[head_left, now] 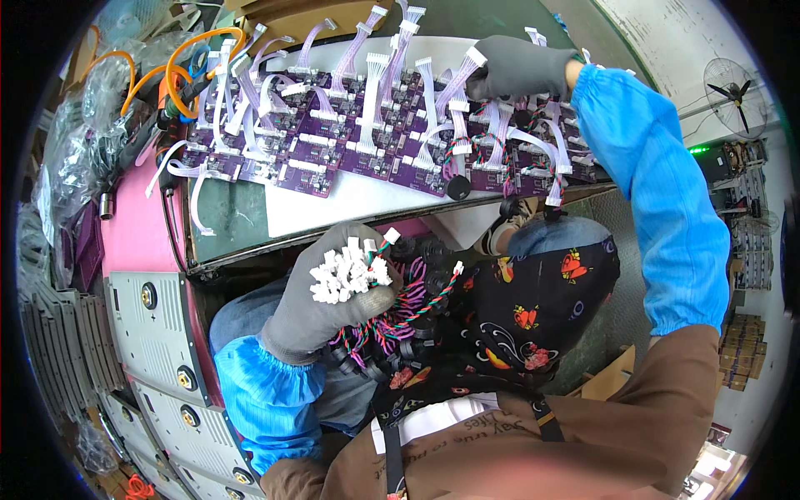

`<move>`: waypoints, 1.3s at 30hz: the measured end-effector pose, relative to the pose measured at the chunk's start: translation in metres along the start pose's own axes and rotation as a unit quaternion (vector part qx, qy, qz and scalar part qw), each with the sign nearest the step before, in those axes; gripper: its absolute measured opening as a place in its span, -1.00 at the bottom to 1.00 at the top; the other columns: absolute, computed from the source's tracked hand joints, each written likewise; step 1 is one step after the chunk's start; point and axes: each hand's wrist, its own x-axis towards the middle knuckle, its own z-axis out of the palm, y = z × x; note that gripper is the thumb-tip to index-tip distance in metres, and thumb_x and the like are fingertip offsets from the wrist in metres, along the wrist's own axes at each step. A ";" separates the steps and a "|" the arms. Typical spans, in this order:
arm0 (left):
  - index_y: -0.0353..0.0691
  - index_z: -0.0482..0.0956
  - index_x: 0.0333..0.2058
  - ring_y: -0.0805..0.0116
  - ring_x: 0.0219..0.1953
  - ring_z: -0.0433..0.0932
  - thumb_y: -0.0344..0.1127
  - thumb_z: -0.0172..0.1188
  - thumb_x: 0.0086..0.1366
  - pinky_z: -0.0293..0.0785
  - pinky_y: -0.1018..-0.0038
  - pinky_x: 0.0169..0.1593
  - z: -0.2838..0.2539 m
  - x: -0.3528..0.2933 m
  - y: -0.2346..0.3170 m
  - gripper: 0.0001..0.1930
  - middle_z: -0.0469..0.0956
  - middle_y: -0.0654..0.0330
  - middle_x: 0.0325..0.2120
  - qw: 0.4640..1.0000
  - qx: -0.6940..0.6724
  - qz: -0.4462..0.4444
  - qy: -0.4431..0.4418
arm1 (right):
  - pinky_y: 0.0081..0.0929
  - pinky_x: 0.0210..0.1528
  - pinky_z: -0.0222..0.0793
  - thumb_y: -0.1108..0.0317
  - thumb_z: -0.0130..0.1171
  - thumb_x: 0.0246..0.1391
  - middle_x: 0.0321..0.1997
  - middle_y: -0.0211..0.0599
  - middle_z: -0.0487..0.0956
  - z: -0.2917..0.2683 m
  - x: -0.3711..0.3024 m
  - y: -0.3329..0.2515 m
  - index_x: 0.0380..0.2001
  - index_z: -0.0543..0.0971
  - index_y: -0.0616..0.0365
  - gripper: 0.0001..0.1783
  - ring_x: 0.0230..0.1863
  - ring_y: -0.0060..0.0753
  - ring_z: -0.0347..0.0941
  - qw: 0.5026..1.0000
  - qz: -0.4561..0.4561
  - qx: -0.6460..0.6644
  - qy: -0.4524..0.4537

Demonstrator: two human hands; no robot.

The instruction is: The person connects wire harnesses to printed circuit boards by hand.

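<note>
My left hand (pixel 298 310), in a grey glove, is closed round a thick bundle of wire leads (pixel 398 315). White plugs (pixel 346 272) stick up in a cluster above its fingers. Twisted red, green and black wires run from the bundle to black round ends, which hang beside the hand over my lap. At the far right of the bench my right hand (pixel 525 68), also gloved in grey, reaches over purple circuit boards (pixel 367 137). Its fingers curl down among the wires; their tips and anything between them are hidden. A white ribbon-cable plug (pixel 476 57) lies by that hand.
White ribbon cables (pixel 375 100) stand up from the boards. Orange cords and a tool (pixel 171 112) lie at the bench's left. Clear plastic bags (pixel 75 158) and grey metal panels (pixel 154 321) crowd the left side. A fan (pixel 733 96) is at the far right.
</note>
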 end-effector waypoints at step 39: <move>-0.29 0.42 -0.07 0.51 -0.26 0.54 -0.28 0.49 0.03 0.48 0.54 -0.14 -0.011 -0.003 -0.003 -0.46 0.59 0.24 -0.31 1.000 0.002 -0.016 0.000 | -0.09 -0.17 0.49 0.14 0.24 -0.05 -0.28 -0.05 0.64 -0.121 0.098 0.040 -0.26 0.68 0.06 -0.69 -0.23 0.05 0.59 0.911 0.196 -0.315 0.182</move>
